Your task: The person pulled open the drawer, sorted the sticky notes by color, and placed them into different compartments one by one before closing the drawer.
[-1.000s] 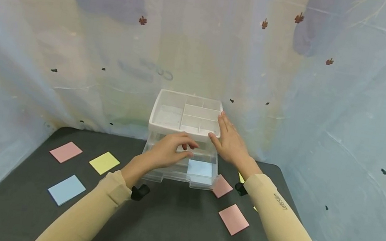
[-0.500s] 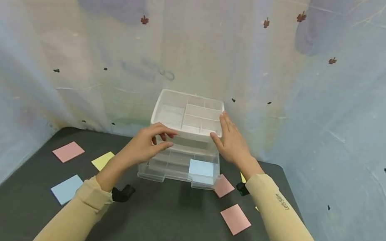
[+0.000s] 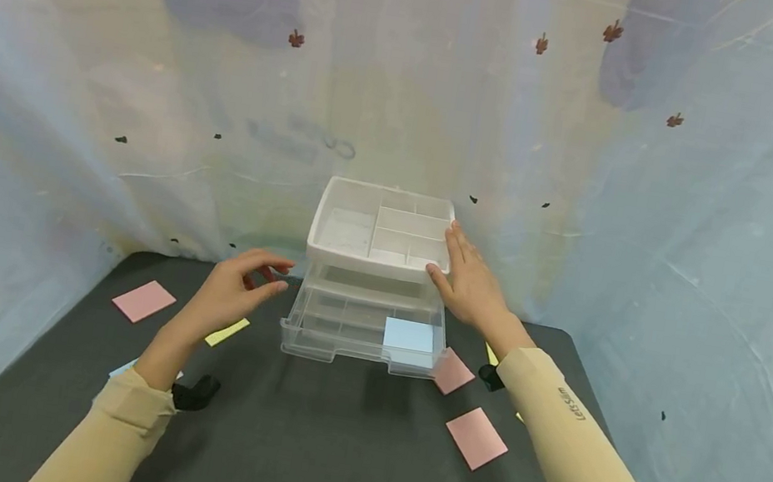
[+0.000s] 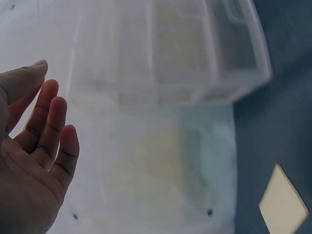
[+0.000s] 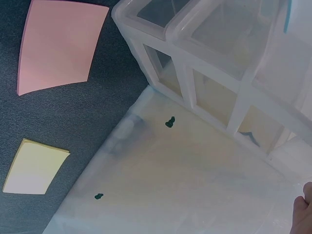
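Note:
A white-topped plastic drawer organizer (image 3: pixel 349 235) stands at the back of the table. Below its divided top tray, a clear drawer (image 3: pixel 340 343) is pulled out, with a blue sticky note pad (image 3: pixel 409 337) lying in its right part. My right hand (image 3: pixel 473 288) rests against the right edge of the top with straight fingers; only fingertips (image 5: pixel 304 207) show in the right wrist view. Left of the organizer, my left hand (image 3: pixel 234 293) hovers apart from it, holding nothing, fingers loosely bent. In the left wrist view those fingers (image 4: pixel 48 131) are beside the clear drawers.
At the left lie a pink pad (image 3: pixel 144 301), a yellow pad (image 3: pixel 227 332) and a blue pad (image 3: pixel 122 368), the last two partly behind the left arm. Pink pads (image 3: pixel 476 438) (image 5: pixel 61 46) and a yellow pad (image 5: pixel 34 168) lie at the right. A patterned curtain (image 3: pixel 407 109) hangs behind.
My left hand has moved left, from in front of the organizer to beside it, over the yellow pad. The right hand stays at the organizer's right edge. The drawer stays pulled out.

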`<state>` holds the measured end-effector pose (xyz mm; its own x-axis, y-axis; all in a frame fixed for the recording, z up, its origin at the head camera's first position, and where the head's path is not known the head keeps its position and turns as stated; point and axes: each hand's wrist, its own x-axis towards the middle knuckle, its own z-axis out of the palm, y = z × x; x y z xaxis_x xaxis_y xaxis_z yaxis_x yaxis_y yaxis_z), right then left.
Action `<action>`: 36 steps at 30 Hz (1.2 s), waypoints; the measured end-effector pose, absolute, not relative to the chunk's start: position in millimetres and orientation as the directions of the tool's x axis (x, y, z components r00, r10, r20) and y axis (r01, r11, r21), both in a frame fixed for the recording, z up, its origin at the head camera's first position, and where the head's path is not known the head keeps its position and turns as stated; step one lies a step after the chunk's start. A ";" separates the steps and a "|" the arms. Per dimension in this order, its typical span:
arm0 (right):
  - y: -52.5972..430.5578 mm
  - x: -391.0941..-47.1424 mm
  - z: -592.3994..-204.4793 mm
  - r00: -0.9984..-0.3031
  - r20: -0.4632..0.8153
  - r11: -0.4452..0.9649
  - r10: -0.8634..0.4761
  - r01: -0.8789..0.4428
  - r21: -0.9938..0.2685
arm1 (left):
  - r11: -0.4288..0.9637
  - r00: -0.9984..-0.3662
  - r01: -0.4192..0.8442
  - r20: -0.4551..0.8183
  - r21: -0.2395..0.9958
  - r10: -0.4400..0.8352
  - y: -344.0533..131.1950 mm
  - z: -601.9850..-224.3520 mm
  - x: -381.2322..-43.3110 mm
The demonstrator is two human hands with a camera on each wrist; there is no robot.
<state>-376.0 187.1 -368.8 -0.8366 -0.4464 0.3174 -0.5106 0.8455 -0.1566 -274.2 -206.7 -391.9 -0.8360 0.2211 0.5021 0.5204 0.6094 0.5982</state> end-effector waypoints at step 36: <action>186.9 -375.7 -369.8 -0.839 0.323 0.849 -0.438 -0.504 -0.158 | 0.862 -0.978 0.169 0.189 0.479 0.087 -380.5 -501.4 -240.4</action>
<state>-375.7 186.9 -369.8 -0.8388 -0.4380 0.3233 -0.5043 0.8489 -0.1583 -240.4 -380.5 -501.4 -0.9782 0.0867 0.1885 0.1686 0.8617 0.4785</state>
